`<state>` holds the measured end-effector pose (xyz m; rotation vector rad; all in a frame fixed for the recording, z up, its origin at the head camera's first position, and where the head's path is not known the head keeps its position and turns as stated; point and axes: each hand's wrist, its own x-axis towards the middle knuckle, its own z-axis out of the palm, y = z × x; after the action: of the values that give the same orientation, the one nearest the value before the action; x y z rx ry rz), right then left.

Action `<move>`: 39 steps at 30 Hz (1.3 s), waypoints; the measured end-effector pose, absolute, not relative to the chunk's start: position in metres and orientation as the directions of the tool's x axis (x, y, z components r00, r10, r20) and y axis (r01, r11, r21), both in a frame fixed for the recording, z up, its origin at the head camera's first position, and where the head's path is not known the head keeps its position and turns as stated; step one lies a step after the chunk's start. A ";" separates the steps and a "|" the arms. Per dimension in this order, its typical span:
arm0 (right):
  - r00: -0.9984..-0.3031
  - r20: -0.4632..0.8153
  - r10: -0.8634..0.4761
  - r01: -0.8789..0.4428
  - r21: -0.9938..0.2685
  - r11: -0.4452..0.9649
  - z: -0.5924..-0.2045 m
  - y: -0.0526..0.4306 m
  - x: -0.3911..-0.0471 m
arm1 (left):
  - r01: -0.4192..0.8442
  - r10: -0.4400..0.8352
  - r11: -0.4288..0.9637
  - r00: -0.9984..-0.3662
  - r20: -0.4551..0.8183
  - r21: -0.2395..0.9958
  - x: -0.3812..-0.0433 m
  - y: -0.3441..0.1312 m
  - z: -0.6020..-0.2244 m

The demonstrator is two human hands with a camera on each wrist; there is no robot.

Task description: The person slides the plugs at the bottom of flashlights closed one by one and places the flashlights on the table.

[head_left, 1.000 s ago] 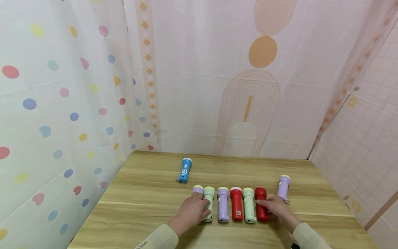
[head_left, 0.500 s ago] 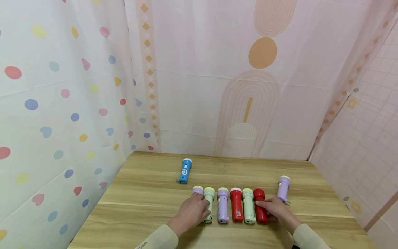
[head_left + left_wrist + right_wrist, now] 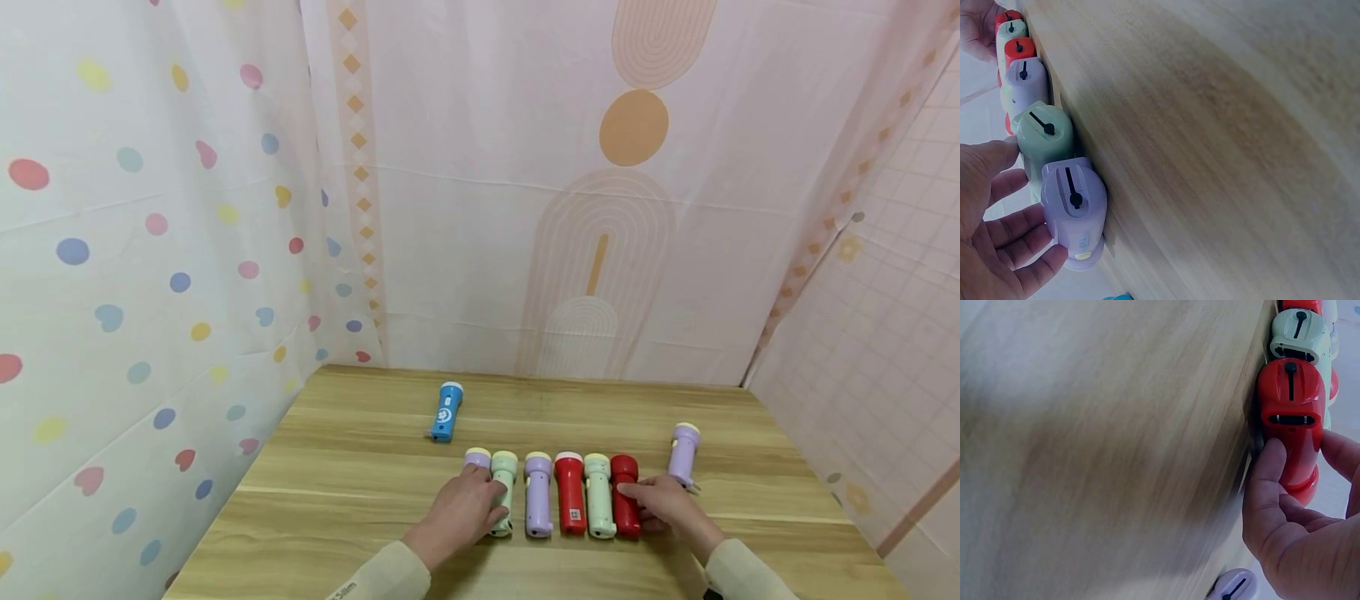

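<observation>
Several flashlights lie side by side in a row on the wooden table. At the row's left end, my left hand (image 3: 462, 504) spans a purple flashlight (image 3: 1075, 203) and a green flashlight (image 3: 1046, 132), thumb against the green one and fingers along the purple one. My right hand (image 3: 670, 500) grips the red flashlight (image 3: 1291, 394) at the right end between thumb and fingers. Between the hands lie another purple flashlight (image 3: 538, 496), a red flashlight with a square label (image 3: 572, 492) and a second green flashlight (image 3: 600, 496), which sits right beside the gripped red one.
A blue flashlight (image 3: 447, 411) lies apart behind the row, toward the back left. Off to the right, beyond my right hand, is a separate purple flashlight (image 3: 683, 452). Patterned curtains (image 3: 465, 250) hang behind and beside the table (image 3: 337, 467).
My right hand has shifted the red flashlight slightly left, and the green one beside it has edged left too. The left hand stays in place.
</observation>
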<state>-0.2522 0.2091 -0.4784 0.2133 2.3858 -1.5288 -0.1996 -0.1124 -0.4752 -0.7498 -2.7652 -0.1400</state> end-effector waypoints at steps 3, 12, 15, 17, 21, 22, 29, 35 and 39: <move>-0.943 -0.332 -0.034 0.286 -0.855 0.433 -0.478 0.209 -0.253 | 0.509 0.485 0.860 -0.830 0.277 0.020 -0.200 -0.112 -0.475; -0.947 -0.321 -0.035 0.271 -0.849 0.454 -0.473 0.214 -0.254 | 0.503 0.479 0.864 -0.830 0.284 0.012 -0.201 -0.112 -0.475; -0.951 -0.308 -0.027 0.264 -0.854 0.449 -0.472 0.216 -0.254 | 0.502 0.478 0.865 -0.833 0.279 0.015 -0.201 -0.112 -0.475; -0.956 -0.293 -0.013 0.255 -0.853 0.455 -0.472 0.217 -0.254 | 0.501 0.477 0.865 -0.836 0.270 0.022 -0.201 -0.111 -0.475; -0.965 -0.263 0.007 0.236 -0.853 0.465 -0.466 0.220 -0.256 | 0.499 0.474 0.866 -0.842 0.257 0.038 -0.200 -0.110 -0.476; -0.966 -0.258 0.005 0.231 -0.857 0.461 -0.464 0.220 -0.257 | 0.499 0.473 0.866 -0.842 0.258 0.040 -0.199 -0.110 -0.476; -0.964 -0.265 0.006 0.243 -0.874 0.420 -0.449 0.226 -0.267 | 0.497 0.468 0.867 -0.841 0.272 0.044 -0.198 -0.111 -0.476; -0.970 -0.244 0.005 0.223 -0.879 0.421 -0.438 0.233 -0.276 | 0.494 0.465 0.869 -0.843 0.271 0.043 -0.200 -0.112 -0.477; -0.973 -0.230 0.016 0.220 -0.905 0.365 -0.433 0.239 -0.280 | 0.495 0.469 0.868 -0.841 0.270 0.036 -0.201 -0.111 -0.477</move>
<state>-0.2796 0.2391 -0.4330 0.2142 2.4396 -1.6607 -0.2006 -0.1114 -0.4767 -0.7320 -2.7884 -0.1517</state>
